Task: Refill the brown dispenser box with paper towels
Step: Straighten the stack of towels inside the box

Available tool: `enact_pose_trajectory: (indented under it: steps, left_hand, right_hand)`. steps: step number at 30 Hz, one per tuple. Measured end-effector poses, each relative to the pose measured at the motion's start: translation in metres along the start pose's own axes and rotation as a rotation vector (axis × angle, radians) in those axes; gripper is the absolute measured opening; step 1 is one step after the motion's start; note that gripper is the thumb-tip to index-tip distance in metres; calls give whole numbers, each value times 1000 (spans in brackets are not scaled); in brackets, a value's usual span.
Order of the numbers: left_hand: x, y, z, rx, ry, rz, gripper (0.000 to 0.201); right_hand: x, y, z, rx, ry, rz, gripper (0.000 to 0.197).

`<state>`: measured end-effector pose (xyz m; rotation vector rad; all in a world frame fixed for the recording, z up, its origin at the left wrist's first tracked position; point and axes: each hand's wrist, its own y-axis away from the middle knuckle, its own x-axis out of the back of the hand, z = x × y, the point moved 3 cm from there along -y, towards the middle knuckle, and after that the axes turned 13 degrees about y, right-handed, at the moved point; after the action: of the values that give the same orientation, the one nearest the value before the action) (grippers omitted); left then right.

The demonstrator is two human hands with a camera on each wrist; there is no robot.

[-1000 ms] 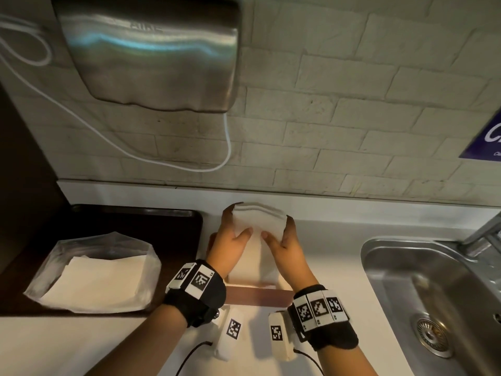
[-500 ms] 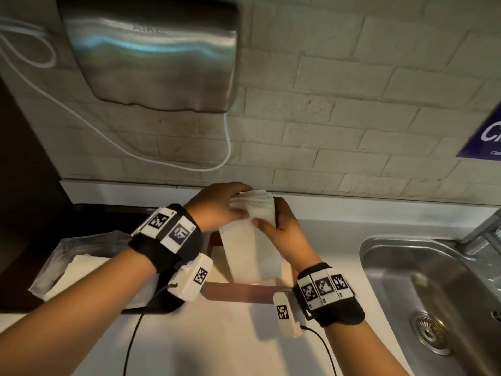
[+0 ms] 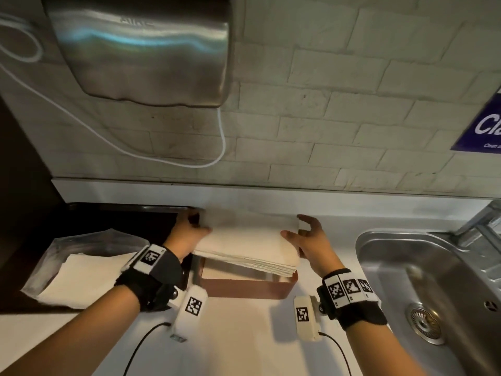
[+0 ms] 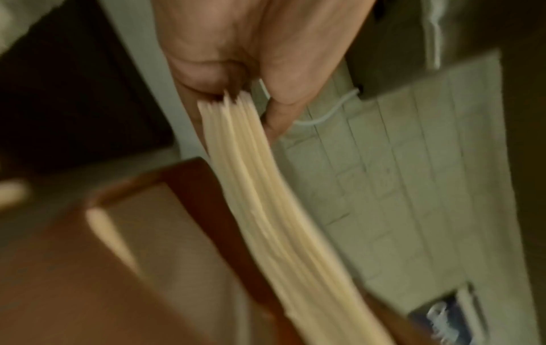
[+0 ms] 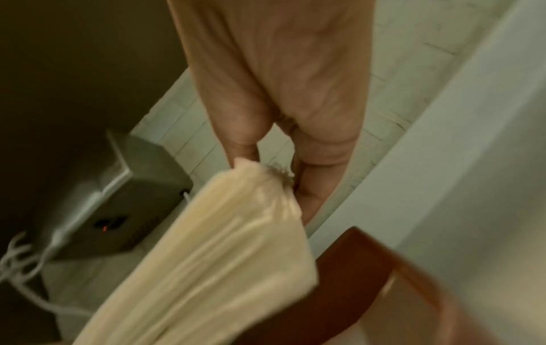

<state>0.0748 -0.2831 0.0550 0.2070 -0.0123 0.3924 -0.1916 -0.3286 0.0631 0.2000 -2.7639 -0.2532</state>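
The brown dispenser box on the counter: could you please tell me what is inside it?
The stack of white paper towels, held above the brown dispenser box, covers most of it. Only pale inner floor shows near the front; the rest is hidden.

Pale brick wall [image 3: 311, 109], steel hand dryer [image 3: 141, 47], white counter [image 3: 244, 335], steel sink [image 3: 433, 280]

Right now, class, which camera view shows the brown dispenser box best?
The head view: it shows the brown dispenser box on the counter, open-topped, with the paper towel stack held over it by the left hand and right hand. The left wrist view shows a blurred corner and inside; the right wrist view only a blurred rim.
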Motion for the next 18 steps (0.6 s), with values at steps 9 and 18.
enact_pose_trajectory:
  steps: [9, 18]
  left_hand:
    - [-19, 21, -14, -222, -853, -85, 45]
    - [-27, 17, -23, -401, -1397, -158, 32]
  right_hand:
    - [-18, -14, 0, 95, 596, 27, 72]
    - [-27, -11, 9, 341, 999, 17, 51]
